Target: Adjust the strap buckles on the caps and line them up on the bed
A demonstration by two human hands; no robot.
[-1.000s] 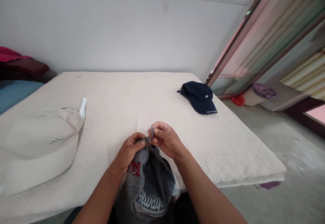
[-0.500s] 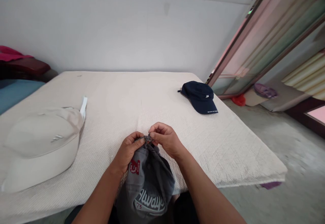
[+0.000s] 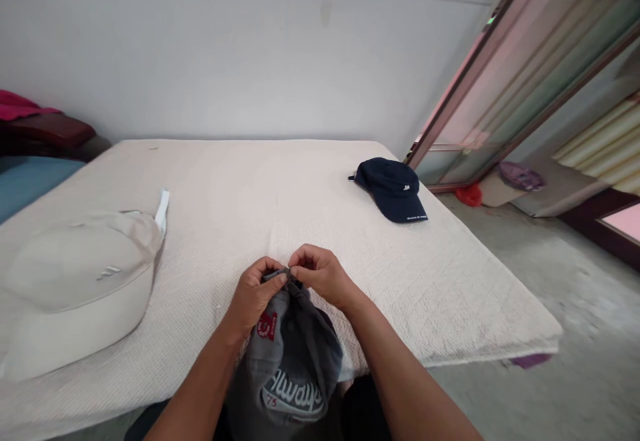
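Observation:
A grey baseball cap with white lettering and a small red patch hangs at the front edge of the table, close to my body. My left hand pinches its back strap between thumb and fingers. Right beside it, my right hand pinches the same strap, and the two thumbs nearly meet. The strap's fastening is mostly hidden by my fingertips. A beige cap with a white strap end lies to the left. Farther back on the right sits a navy cap with small white marks.
The table wears a cream textured cover and backs onto a pale wall. A framed sliding door stands to the right. Bins and a red bag are on the floor there. Dark red furniture is at the left.
My right hand has shifted slightly left, so the fingertips of both hands are closer together on the strap. The view has moved a little; the other caps stay in place.

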